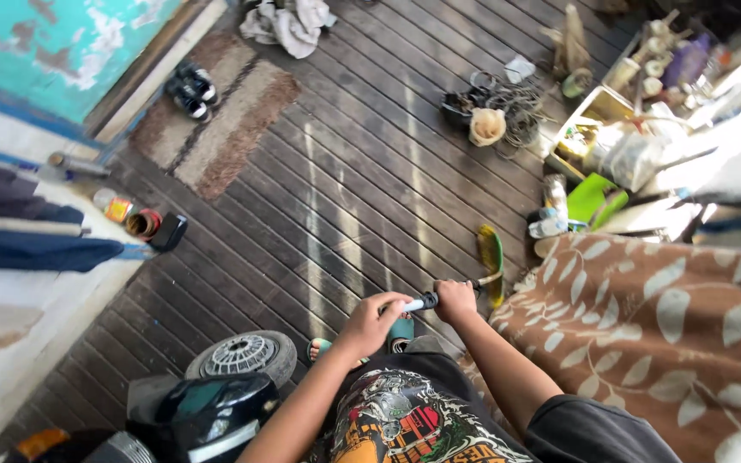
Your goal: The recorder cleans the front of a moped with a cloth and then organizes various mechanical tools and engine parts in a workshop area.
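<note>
Below | left hand, right hand gripping pump handle | pump body hidden

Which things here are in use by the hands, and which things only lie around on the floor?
In use:
- left hand and right hand, both gripping the pump handle
- small wheel, closest on the floor

Lying around:
- shoes on the mat
- cloth heap
- wire coils
- yellow-green board
- tins

Black T-shirt with a colourful orange, red and grey print; short black sleeves, bare forearms; teal sandals below its hem.
</note>
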